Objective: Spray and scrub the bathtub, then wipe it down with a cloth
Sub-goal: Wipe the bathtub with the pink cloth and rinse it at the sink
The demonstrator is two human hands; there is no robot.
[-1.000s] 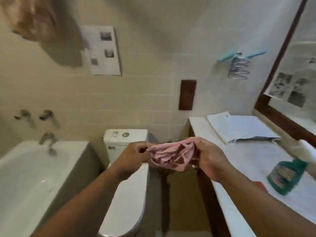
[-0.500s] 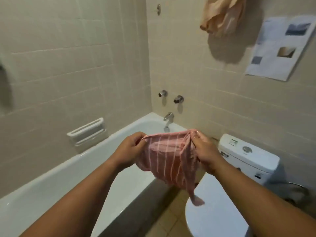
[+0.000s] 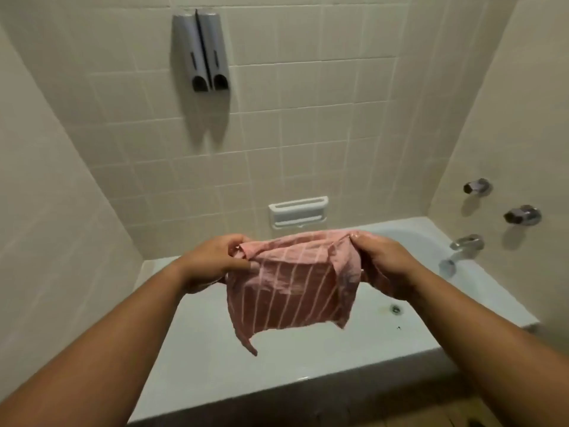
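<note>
View has swung left since 0.5 s ago: toilet gone, bathtub (image 3: 308, 386) now lies square ahead, walled on three sides. Pink striped cloth (image 3: 292, 291) hangs in the air above the basin, touching nothing below, drawn wider than before. Left hand (image 3: 212, 263) and right hand (image 3: 385, 260) each pinch a top corner, fingers curled. Basin floor open beneath; spout (image 3: 462, 248) and drain (image 3: 394, 309) lie to the right.

The cloth (image 3: 292, 288) is held over the bathtub (image 3: 277, 386) between the left hand (image 3: 212, 263) and the right hand (image 3: 385, 260). A drain (image 3: 394, 309) is set in its floor near the right end, below the spout (image 3: 462, 249) and taps (image 3: 523, 214). Behind the far rim a soap dish (image 3: 298, 212) is fixed, a dispenser (image 3: 201, 50) higher, leftward.
</note>
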